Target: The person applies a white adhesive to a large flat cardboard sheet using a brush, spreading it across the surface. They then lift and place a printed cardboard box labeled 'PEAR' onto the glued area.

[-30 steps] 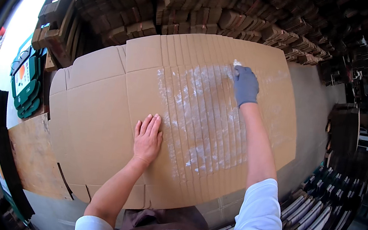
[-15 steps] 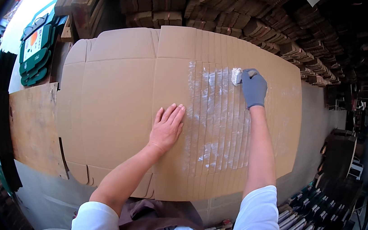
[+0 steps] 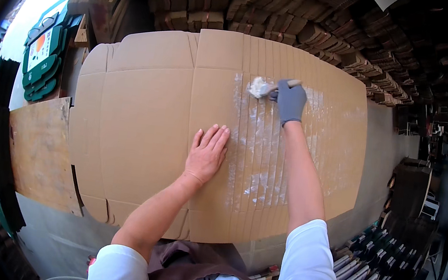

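Overlapping flat cardboard sheets (image 3: 144,109) lie spread before me, their right-hand edges fanned into narrow strips. White, wet-looking glue (image 3: 255,182) streaks those strips. My right hand (image 3: 291,102), in a grey glove, grips the pale handle of a glue brush (image 3: 260,88). Its white-coated head rests on or just above the far part of the strips, left of the hand. My bare left hand (image 3: 209,152) lies flat on the top sheet with fingers stretched out, just left of the glued strips.
Bundled cardboard stacks (image 3: 283,8) line the far side. To the left are a wooden board (image 3: 40,152), green printed carton blanks (image 3: 45,59) and a wooden pallet (image 3: 103,15). More folded cartons (image 3: 370,267) stand at the lower right beside the grey floor (image 3: 382,136).
My right hand has moved left with the brush, whose head now points left over strips nearer the top sheet. The left hand stays nearly in place.
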Tool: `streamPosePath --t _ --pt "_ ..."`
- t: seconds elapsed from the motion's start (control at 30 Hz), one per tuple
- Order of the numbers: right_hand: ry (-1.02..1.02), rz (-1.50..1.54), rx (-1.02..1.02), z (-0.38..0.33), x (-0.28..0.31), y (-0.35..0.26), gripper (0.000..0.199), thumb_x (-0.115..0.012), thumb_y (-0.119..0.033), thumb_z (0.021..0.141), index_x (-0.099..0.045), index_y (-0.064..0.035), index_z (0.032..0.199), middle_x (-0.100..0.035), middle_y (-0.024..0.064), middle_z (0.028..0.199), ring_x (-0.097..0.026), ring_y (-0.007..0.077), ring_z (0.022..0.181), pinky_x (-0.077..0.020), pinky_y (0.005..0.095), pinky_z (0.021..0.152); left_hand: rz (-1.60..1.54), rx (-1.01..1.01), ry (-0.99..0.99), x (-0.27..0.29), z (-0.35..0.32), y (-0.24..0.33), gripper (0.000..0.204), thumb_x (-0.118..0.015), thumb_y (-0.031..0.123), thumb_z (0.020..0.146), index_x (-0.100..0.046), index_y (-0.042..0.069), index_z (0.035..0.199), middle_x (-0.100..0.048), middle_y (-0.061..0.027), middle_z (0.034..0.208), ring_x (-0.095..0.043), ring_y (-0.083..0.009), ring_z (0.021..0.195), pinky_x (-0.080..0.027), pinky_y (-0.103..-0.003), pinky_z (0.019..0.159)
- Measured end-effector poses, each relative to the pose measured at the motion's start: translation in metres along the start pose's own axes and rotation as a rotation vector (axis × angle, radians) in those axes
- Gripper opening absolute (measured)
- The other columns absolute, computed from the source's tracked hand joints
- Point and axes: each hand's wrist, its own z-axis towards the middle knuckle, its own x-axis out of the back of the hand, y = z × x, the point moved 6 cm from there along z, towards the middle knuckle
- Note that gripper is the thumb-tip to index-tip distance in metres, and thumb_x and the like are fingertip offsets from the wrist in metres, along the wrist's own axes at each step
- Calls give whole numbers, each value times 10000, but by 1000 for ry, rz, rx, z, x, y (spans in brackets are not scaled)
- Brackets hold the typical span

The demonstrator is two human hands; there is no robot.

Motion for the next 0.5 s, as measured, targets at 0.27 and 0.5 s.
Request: streamPosePath --t 0.27,0.5 --pt "-61 -239 154 -12 25 -22 203 -612 -259 892 -622 -60 854 -677 164 831 -663 312 730 -516 387 691 2 -1 25 1 3 -1 519 -593 203 915 -458 102 1406 -501 -21 1429 -419 -215 1348 -295 -464 1133" --pt "-167 -295 728 -94 -19 -97 223 -665 -120 818 -614 -98 1034 -637 103 1004 -631 298 880 -523 427 757 7 8 29 2 1 -4 498 -569 213 933 -457 106 1407 -498 -22 1432 -417 -214 1352 -303 -468 1130"
